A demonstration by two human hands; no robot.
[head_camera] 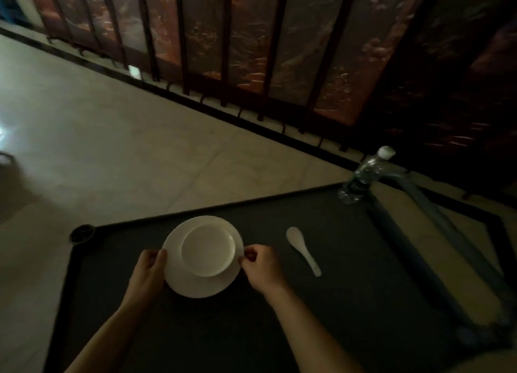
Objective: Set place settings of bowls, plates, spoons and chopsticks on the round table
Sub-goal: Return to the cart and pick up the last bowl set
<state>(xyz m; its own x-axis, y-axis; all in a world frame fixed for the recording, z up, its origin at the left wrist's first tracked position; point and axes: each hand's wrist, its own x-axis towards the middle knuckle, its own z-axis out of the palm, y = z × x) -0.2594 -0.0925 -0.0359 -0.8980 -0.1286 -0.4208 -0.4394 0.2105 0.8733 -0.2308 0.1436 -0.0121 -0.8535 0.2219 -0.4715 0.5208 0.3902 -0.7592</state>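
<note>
Okay, both hands are on the plate (201, 287). Your left hand (149, 266) grips the left rim with the thumb over the edge. Your right hand (261, 266) pinches the right rim, fingers curled in tight. The bowl (208, 249) sits on the plate, off-centre and crowding the far edge. The stack rests on a dark, square-cornered top that looks like a cart (335, 302), not the round table, which isn't in view. So I read this as the pick-up for a carry.

Lift with both hands together so the plate comes up flat. That bowl is loose on smooth china and has room to slide, and a tilt toward you would send it skating. The right-hand pinch looks light, so get the fingertips under the rim before the weight comes on. Then hold the plate level as you turn for the table.

The spoon (303, 251) lies just to the right, well clear of your right hand, with its handle angled toward you. It'll need its own trip, or you could lay it in the bowl first. I see no chopsticks. The bottle (362, 177) stands at the far right corner, well apart, so swing out left or straight up and it won't trouble you.
</note>
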